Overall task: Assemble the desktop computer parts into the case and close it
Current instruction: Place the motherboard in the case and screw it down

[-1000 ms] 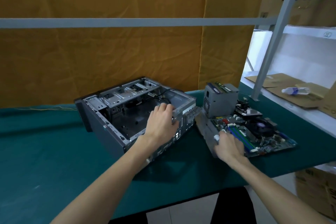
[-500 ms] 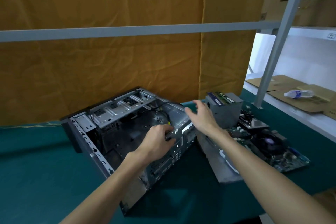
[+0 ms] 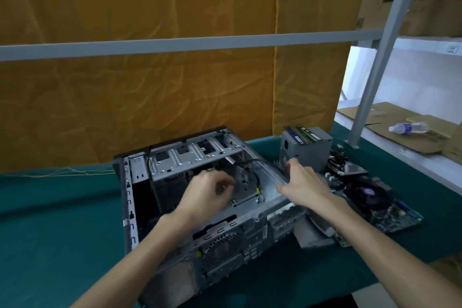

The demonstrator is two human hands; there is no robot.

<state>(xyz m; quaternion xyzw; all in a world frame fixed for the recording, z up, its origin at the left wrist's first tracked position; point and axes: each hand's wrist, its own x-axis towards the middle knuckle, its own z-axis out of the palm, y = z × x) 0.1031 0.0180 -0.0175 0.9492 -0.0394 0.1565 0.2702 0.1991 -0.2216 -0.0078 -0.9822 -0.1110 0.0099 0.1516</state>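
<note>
An open grey computer case (image 3: 200, 195) lies on its side on the green worktop (image 3: 50, 232), its empty interior facing up. The right hand (image 3: 303, 186) grips the case's far side wall, probably steadying it. The left hand (image 3: 205, 195) reaches inside, blurred; whether its curled fingers hold anything cannot be told. Power supply (image 3: 308, 149) and motherboard (image 3: 375, 197) wait just beside.

Single head-worn view, looking forward and down from close above the open case (image 3: 200, 197) on the table (image 3: 50, 220).
</note>
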